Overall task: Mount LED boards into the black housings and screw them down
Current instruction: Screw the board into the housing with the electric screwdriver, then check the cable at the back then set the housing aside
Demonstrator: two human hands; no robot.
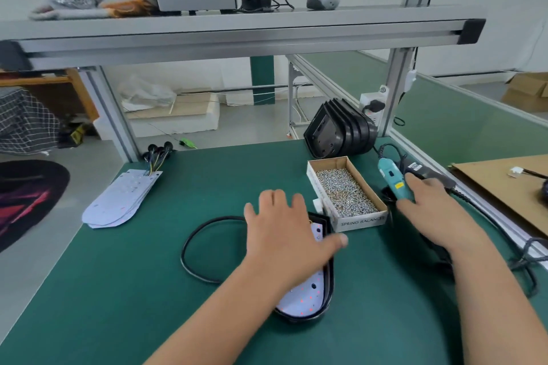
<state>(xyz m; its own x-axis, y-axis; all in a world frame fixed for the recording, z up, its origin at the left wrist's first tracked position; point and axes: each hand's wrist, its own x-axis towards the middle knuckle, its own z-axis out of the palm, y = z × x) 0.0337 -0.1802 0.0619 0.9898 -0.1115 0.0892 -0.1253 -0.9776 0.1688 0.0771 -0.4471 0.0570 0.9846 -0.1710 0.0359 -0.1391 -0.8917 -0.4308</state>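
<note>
A black housing (328, 290) lies on the green mat near the front, with a white LED board (305, 298) seated inside it. My left hand (284, 234) rests flat over the upper part of the board, fingers spread and straight. A black cable (192, 240) loops out from the housing to the left. My right hand (427, 201) reaches to the right and grips the teal electric screwdriver (393, 178), which lies beside the screw box. The cardboard box of screws (345, 190) stands just right of my left hand.
A stack of white LED boards (118, 201) with wires lies at the mat's left. Several nested black housings (341, 130) stand at the back right. The screwdriver's cord (522, 258) trails along the right edge. An aluminium shelf (237, 29) crosses overhead.
</note>
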